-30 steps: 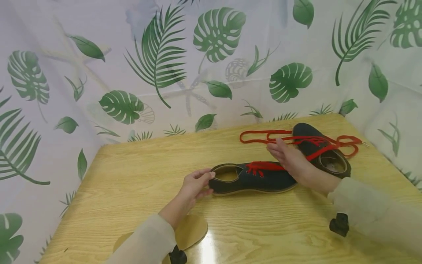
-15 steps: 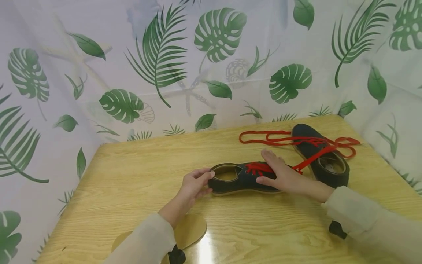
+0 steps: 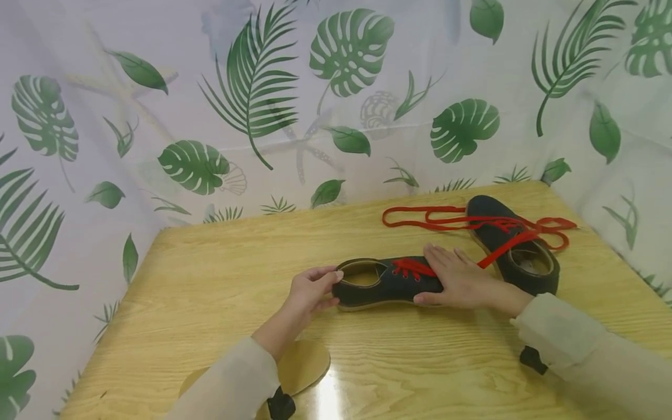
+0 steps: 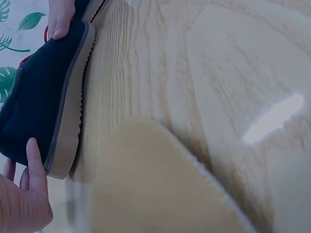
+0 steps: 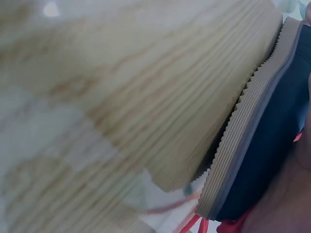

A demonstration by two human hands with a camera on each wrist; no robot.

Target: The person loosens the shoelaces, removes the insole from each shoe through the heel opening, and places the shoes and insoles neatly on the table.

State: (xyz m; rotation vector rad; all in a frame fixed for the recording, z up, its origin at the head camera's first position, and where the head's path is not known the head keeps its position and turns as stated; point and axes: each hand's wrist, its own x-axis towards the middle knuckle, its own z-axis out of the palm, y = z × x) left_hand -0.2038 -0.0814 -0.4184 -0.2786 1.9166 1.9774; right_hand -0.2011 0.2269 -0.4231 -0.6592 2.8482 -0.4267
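A dark blue shoe (image 3: 391, 291) with red laces lies lengthwise on the wooden table, its heel to the left. At the heel my left hand (image 3: 311, 291) pinches the collar, thumb at the rim; its fingers (image 4: 36, 170) touch the heel's outside in the left wrist view. Over the toe lies my right hand (image 3: 457, 277), thumb along the near side and fingers across to the far side, hiding most of the toe. The ridged tan sole (image 5: 243, 126) shows in the right wrist view. Red laces (image 3: 415, 267) run under the right hand.
A second dark blue shoe (image 3: 530, 280) rests at the back right, with long looped red laces (image 3: 420, 224) trailing left of it. Flat tan, insole-shaped pieces (image 3: 304, 367) lie partly beneath the left sleeve. Leaf-print cloth (image 3: 294, 192) stands behind the table (image 3: 220, 280).
My right hand has slid back along the lace, lowered, and settled over the toe of the near shoe. The left hand stays at the heel.
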